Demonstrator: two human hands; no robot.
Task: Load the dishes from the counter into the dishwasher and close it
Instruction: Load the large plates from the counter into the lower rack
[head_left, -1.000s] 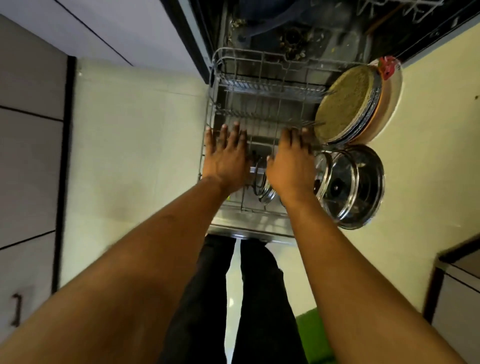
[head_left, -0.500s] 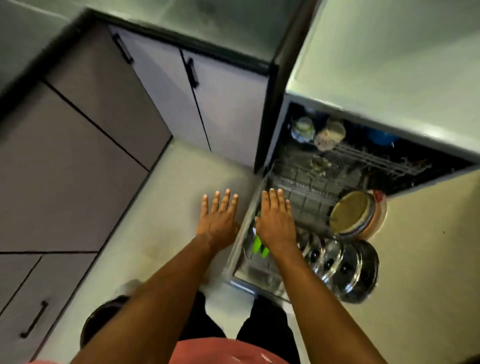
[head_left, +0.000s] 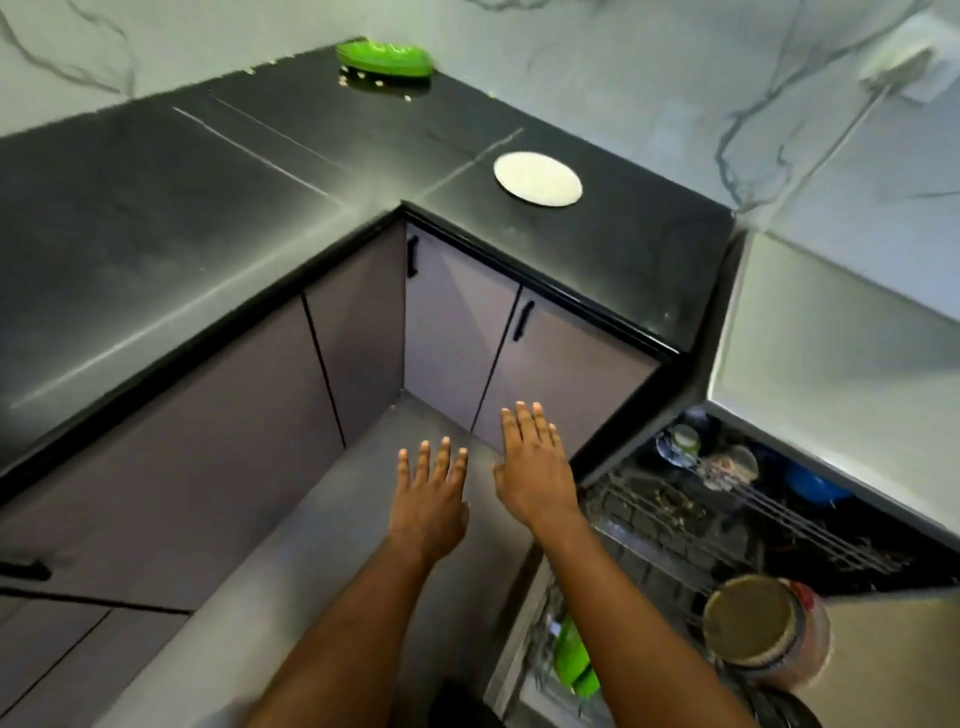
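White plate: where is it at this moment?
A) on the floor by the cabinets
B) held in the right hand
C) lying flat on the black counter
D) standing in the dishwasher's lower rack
C: the white plate lies flat on the black counter, while the left hand and the right hand are spread, empty and apart from it.

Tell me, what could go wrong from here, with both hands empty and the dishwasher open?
The lower rack is pulled out low beside the person; a step toward the counter could knock it and rattle the upright plates. The white plate lies flat on the glossy counter and may slide when grabbed. The green dish sits far back in the corner, an awkward reach.
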